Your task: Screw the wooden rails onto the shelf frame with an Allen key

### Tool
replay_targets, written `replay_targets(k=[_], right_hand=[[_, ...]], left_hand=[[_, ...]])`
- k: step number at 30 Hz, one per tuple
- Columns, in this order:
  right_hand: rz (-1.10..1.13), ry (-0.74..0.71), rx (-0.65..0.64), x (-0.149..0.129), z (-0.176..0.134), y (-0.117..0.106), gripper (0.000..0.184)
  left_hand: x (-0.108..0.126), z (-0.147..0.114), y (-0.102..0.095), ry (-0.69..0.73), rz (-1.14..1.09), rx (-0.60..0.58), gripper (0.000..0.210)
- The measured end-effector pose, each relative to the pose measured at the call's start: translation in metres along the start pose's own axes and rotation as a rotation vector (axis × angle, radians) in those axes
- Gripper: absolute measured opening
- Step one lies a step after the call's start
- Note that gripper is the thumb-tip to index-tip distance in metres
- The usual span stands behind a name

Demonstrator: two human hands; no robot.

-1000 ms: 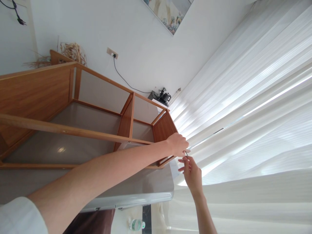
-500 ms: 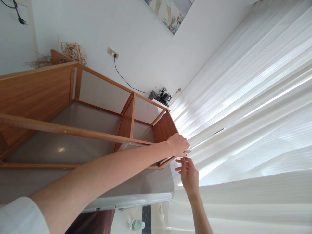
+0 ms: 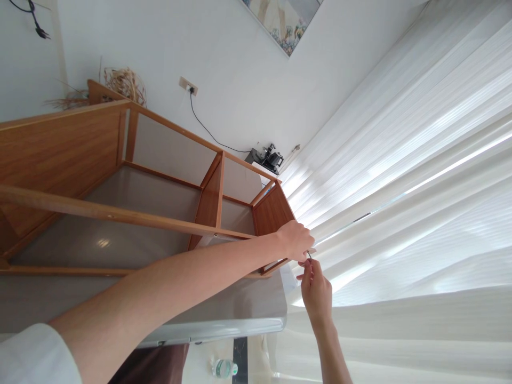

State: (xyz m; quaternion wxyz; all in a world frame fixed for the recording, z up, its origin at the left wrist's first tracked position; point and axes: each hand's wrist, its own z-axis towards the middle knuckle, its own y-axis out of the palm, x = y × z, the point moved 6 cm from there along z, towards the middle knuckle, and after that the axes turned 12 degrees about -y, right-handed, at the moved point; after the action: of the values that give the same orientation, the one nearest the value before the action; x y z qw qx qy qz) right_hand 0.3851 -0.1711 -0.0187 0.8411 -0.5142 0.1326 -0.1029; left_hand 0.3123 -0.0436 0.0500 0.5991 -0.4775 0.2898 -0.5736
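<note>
Head view: white wall [image 3: 140, 40] across the top, pale curtains [image 3: 420, 218] down the right, grey tabletop [image 3: 254, 298] below centre. On it lies an open wooden frame [image 3: 210, 196], running from the left edge of the picture to right of centre.

Hands: both just right of centre, at the frame's right end. Right hand [image 3: 317, 295] pinches a slim dark rod [image 3: 310, 256] between narrowed fingertips; the rod's upper end meets the underside of the left hand [image 3: 295, 240]. Left fingers bend down out of sight; cannot tell whether they grip. A small pale tip [image 3: 312, 250] pokes out beside them, nature unclear.

Risks (judged): the rod is thin and held only at the fingertips, so a twist off its line could make it slip, perhaps dropping it beyond the table. Left forearm crosses the near rails; leaning on them might shift the frame.

Edges and room: the tabletop's rounded corner ends just below and left of the right hand. A plastic bottle [image 3: 224, 368] sits past the front edge, bottom centre, well apart. Open space lies right of the hands up to the curtains; leftward, rails and forearm limit movement.
</note>
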Motion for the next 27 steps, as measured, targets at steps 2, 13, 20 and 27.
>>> replay_targets(k=[2,13,20,27], right_hand=[[-0.038,-0.007,0.003,0.001,0.0,0.0,0.034],[0.663,0.236,-0.025,-0.009,0.002,0.008,0.041],[0.936,0.348,0.038,-0.014,0.001,0.011,0.043],[0.545,0.268,0.044,-0.011,-0.004,0.005,0.039]], left_hand=[[0.0,0.0,0.0,-0.003,-0.003,0.0,0.022],[-0.001,0.001,0.001,-0.012,-0.013,0.0,0.024],[-0.002,0.002,0.002,-0.017,-0.015,0.007,0.025],[-0.001,0.001,0.0,-0.026,-0.01,0.017,0.021]])
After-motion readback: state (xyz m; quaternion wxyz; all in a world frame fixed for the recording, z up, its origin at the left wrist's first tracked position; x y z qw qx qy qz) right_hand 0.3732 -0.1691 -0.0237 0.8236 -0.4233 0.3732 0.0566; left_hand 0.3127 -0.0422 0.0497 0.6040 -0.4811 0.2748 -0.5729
